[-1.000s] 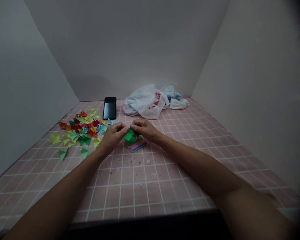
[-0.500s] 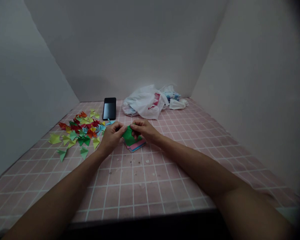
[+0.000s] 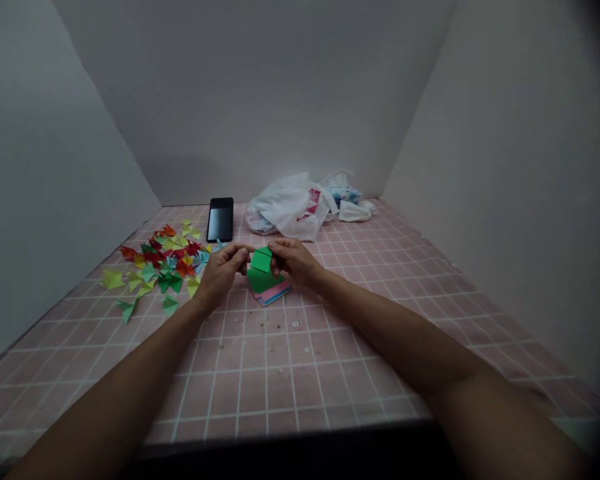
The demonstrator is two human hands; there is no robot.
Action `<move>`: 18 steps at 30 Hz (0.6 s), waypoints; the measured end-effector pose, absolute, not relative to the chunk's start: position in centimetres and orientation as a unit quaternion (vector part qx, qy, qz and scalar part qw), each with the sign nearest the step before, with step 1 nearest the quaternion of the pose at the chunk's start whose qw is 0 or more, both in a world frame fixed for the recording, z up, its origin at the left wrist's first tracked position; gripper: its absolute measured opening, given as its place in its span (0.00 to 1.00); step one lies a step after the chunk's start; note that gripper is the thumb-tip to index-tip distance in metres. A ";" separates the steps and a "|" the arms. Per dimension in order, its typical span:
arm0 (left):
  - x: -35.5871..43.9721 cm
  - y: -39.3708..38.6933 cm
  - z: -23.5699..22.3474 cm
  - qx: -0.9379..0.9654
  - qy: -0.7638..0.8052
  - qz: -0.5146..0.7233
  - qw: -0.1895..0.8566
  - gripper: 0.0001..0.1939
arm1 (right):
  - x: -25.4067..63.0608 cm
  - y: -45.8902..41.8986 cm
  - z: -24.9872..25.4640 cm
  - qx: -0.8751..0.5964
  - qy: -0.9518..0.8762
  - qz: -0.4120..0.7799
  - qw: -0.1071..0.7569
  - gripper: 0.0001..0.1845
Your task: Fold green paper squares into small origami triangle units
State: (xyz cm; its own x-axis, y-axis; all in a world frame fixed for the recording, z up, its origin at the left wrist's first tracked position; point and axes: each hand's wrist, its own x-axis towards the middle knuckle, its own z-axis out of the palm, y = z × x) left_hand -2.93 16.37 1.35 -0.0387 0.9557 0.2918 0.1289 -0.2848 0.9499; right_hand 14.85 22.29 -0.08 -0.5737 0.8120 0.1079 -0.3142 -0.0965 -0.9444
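A small green paper (image 3: 263, 260), folded to a square with a crease line near its top, is held up between my two hands. My left hand (image 3: 224, 272) has its thumb and fingers closed at the paper's left edge. On the right side, my right hand (image 3: 296, 261) pinches the same paper, thumb near its upper corner. Just below lies a stack of coloured paper sheets (image 3: 273, 291), green on top, with pink and blue edges showing. My fingers hide part of the stack.
Many folded paper pieces (image 3: 170, 281) in red, yellow, green and blue lie spread left of my hands. Behind them rests a black phone (image 3: 221, 220). A white plastic bag (image 3: 293, 203) and crumpled wrapping (image 3: 353, 210) sit against the back wall. The tabletop (image 3: 260, 387) has a pink checked cover with small scraps.
The small green paper has come into clear view as a flat folded square between my hands. My fingertips have moved slightly apart, and the view has shifted a little.
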 end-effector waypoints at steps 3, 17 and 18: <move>-2.9 16.5 1.2 0.600 0.448 0.562 0.351 0.16 | 14.9 22.1 0.1 -0.224 -0.503 0.745 0.377 0.23; -2.6 16.2 1.5 0.586 0.472 0.525 0.398 0.11 | 14.6 22.1 0.3 -0.227 -0.620 0.607 0.443 0.22; -2.5 16.1 1.5 0.579 0.469 0.524 0.412 0.12 | 14.6 22.2 0.3 -0.217 -0.637 0.596 0.438 0.21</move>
State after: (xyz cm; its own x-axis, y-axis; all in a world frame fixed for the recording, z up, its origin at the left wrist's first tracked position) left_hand -2.52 16.14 1.46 0.0106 0.9755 0.2198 0.1115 -0.2196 0.9692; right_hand 14.57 22.15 0.31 -0.5212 0.7993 0.2990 -0.2462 0.1947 -0.9495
